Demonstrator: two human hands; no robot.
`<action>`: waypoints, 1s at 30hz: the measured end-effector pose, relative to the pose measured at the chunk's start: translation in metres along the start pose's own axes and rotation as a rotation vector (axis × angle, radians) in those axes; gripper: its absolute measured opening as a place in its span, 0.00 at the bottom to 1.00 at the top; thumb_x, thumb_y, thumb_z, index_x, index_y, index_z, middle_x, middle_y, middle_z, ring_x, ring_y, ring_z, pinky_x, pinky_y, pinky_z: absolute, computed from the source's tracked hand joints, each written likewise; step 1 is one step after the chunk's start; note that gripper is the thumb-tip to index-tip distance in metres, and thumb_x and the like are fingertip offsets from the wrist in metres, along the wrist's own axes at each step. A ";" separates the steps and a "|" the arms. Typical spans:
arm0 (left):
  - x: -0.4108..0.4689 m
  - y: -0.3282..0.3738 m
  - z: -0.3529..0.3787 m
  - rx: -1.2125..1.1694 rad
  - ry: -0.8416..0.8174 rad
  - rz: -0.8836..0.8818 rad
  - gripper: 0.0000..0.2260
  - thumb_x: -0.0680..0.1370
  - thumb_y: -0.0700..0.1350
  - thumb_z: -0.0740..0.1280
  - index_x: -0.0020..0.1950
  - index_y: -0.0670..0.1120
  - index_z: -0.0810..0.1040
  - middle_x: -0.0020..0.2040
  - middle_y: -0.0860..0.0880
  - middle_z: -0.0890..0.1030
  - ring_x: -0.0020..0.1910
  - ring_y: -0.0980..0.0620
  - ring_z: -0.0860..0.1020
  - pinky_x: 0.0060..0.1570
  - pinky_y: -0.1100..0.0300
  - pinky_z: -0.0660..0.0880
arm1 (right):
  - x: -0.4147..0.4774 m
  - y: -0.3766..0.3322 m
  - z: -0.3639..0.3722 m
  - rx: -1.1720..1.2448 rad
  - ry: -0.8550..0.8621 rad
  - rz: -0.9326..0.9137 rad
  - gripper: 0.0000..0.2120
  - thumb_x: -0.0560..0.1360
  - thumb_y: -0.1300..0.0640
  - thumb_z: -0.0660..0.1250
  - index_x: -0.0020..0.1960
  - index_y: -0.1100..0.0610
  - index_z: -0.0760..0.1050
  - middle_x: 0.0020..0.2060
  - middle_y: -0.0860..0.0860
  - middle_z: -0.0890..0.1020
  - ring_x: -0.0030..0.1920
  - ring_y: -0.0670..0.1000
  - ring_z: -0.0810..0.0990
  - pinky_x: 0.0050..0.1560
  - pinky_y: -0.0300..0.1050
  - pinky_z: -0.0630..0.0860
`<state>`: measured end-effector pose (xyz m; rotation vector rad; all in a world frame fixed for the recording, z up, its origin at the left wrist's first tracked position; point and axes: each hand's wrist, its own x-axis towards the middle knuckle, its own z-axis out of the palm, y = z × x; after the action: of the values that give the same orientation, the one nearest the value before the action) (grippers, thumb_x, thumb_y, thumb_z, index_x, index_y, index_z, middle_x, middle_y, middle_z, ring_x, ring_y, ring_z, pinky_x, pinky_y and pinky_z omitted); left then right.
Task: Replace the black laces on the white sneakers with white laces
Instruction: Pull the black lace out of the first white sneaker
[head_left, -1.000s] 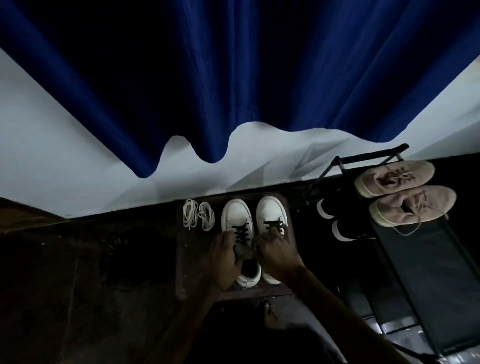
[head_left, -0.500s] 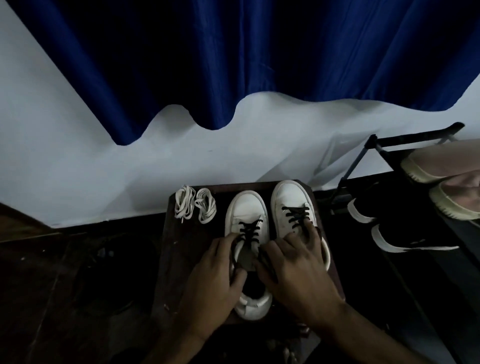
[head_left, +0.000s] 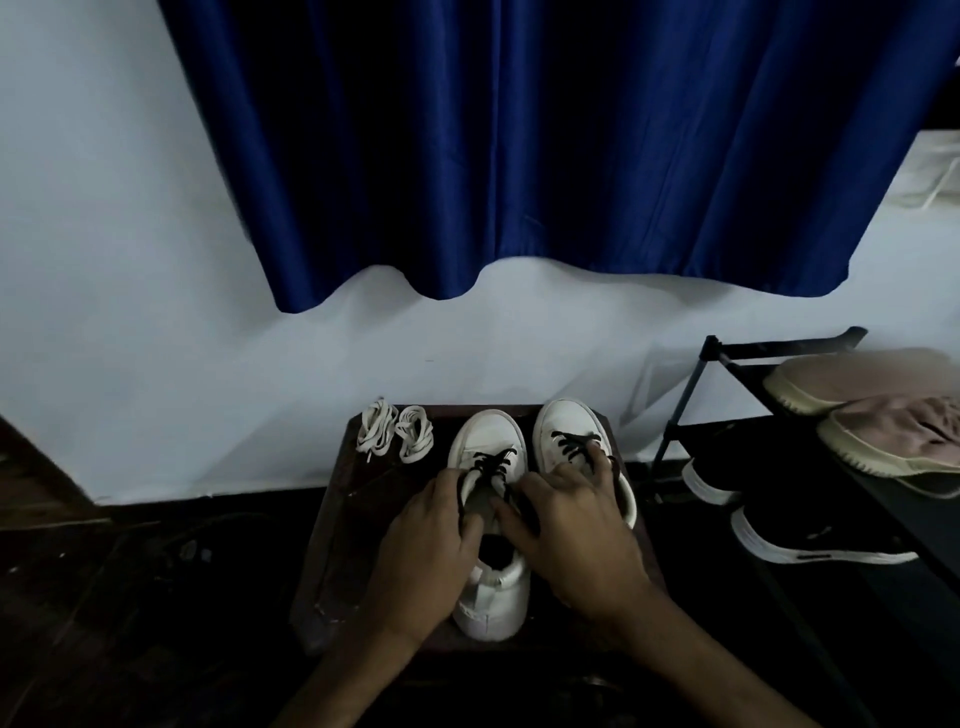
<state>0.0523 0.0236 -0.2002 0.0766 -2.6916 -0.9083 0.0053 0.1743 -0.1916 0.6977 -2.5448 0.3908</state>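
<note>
Two white sneakers stand side by side on a dark wooden stool (head_left: 332, 545), toes toward the wall. The left sneaker (head_left: 491, 441) has black laces (head_left: 488, 465) loosened near its tongue. My left hand (head_left: 426, 551) grips that shoe's left side at the collar, thumb by the tongue. My right hand (head_left: 576, 535) lies across both shoes, its thumb and forefinger pinching the black lace at the left sneaker's tongue, its outer fingers resting on the right sneaker (head_left: 569, 426). Two bundles of white laces (head_left: 395, 434) lie at the stool's back left corner.
A black shoe rack (head_left: 691, 405) stands to the right, holding pink sneakers (head_left: 883, 415) on top and black shoes with white soles (head_left: 810, 540) below. A blue curtain (head_left: 519, 156) hangs over the white wall behind. The floor to the left is dark.
The camera has tilted up and drawn closer, so the stool and shoes look larger. Both hands stay at the left sneaker's tongue, and the right hand's fingers have shifted slightly on the lace.
</note>
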 end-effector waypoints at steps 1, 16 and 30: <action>0.001 0.002 -0.001 -0.009 0.016 -0.010 0.11 0.78 0.45 0.64 0.61 0.48 0.74 0.53 0.49 0.81 0.52 0.47 0.79 0.47 0.56 0.72 | 0.001 0.000 -0.001 0.016 -0.002 -0.002 0.17 0.76 0.43 0.60 0.35 0.53 0.75 0.28 0.48 0.79 0.38 0.50 0.80 0.67 0.61 0.61; -0.017 0.016 -0.009 -0.071 0.149 -0.102 0.10 0.79 0.51 0.65 0.51 0.45 0.70 0.40 0.44 0.82 0.44 0.40 0.81 0.38 0.53 0.70 | -0.008 0.004 -0.011 0.162 -0.063 -0.020 0.20 0.75 0.39 0.55 0.40 0.54 0.75 0.34 0.49 0.80 0.45 0.52 0.79 0.72 0.59 0.60; 0.026 0.022 -0.071 -1.028 -0.070 -0.646 0.11 0.80 0.49 0.64 0.41 0.45 0.77 0.41 0.47 0.81 0.43 0.49 0.80 0.46 0.47 0.79 | 0.030 0.015 -0.043 0.675 -0.236 0.368 0.14 0.76 0.49 0.66 0.37 0.57 0.81 0.34 0.52 0.84 0.31 0.49 0.80 0.38 0.46 0.76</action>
<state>0.0497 -0.0035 -0.1268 0.6988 -1.9145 -2.3679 -0.0103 0.1909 -0.1417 0.5069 -2.7611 1.4078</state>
